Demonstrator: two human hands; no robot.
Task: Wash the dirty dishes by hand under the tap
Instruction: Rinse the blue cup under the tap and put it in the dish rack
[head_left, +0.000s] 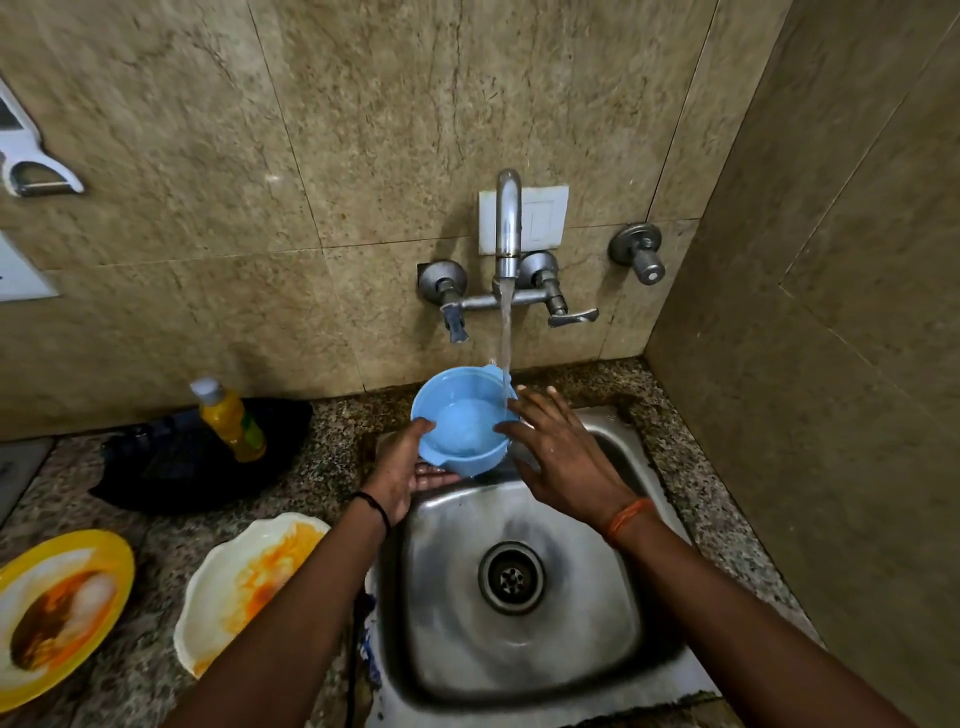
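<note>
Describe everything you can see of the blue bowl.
The blue bowl looks like light blue plastic, round, with two small tab handles on opposite sides of the rim. It is held over the back of the sink, tilted toward the camera. Tap water falls just inside its far rim. The left hand holds it from below; the right hand touches its right side with straight fingers.

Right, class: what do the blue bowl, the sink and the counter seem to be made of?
Blue bowl: probably plastic, matte, evenly coloured, with moulded lugs.
Sink: likely stainless steel, with a brushed grey sheen and reflections.
Counter: looks like speckled granite, polished.
</note>
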